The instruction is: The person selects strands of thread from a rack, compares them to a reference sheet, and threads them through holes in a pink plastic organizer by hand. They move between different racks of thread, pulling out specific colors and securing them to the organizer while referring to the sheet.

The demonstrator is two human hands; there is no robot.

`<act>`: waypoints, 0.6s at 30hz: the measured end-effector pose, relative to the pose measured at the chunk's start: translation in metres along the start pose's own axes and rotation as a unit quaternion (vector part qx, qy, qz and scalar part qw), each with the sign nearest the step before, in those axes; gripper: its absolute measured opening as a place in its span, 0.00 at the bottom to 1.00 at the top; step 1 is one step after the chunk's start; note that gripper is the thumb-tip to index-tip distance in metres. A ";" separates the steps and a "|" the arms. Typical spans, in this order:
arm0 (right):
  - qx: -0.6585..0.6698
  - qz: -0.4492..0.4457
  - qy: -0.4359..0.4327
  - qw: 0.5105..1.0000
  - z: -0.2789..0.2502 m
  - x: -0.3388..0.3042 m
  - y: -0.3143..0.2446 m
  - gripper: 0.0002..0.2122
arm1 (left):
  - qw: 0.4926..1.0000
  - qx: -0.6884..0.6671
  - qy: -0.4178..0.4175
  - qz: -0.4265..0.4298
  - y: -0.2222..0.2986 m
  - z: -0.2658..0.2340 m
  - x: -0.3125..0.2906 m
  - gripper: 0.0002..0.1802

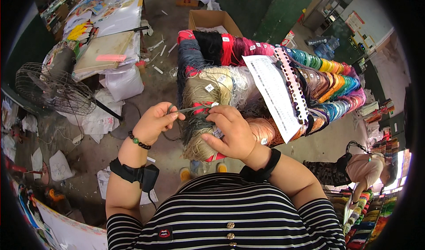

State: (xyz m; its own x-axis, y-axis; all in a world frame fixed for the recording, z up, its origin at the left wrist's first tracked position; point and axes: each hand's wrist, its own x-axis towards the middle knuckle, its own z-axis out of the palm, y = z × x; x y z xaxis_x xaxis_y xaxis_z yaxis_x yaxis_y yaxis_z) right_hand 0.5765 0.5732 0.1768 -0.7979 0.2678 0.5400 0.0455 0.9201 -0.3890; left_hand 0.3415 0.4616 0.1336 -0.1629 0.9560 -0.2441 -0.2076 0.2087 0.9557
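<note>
Between thumb and fingers of my left hand [155, 122], the end of a thin bunch of grey thread [191, 109] is pinched. The strands run taut to the right, toward my right hand [232, 132]. That hand has its fingertips curled onto darker grey thread [199, 125] hanging on the rack, its thumb lower down over a beige hank [198, 144]. What exactly lies under its fingers is partly hidden. Just beyond hangs a beige-grey hank [203, 92] with a small white tag, beside a cream hank [220, 79]. Red ties show among the threads.
A printed sheet [271, 99] and a pink card with punched holes [292, 88] lie across rows of coloured hanks [327, 66]. At left stand a fan [57, 84] and a cluttered table [128, 17]. Behind the rack is a cardboard box [214, 19]. Another person [361, 168] bends at right.
</note>
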 end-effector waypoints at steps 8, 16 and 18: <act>-0.044 -0.012 -0.035 0.998 -0.005 0.015 -0.007 0.28 | 0.984 0.154 0.045 0.078 -0.017 0.000 -0.014 0.07; -0.007 -0.003 -0.150 0.989 0.004 0.015 0.004 0.35 | 0.945 -0.254 0.206 0.029 -0.046 -0.071 -0.061 0.05; -0.008 -0.001 -0.152 0.988 0.005 0.015 0.005 0.35 | 0.877 -0.350 0.329 -0.005 -0.076 -0.136 -0.093 0.07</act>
State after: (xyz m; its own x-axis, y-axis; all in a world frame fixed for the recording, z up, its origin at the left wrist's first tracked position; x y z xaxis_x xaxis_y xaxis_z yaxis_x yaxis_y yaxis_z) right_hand 0.5621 0.5799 0.1792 -0.9415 0.1704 0.2906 0.0516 0.9254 -0.3754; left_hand 0.2417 0.3283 0.0610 -0.6303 0.5814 -0.5145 -0.7169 -0.1815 0.6731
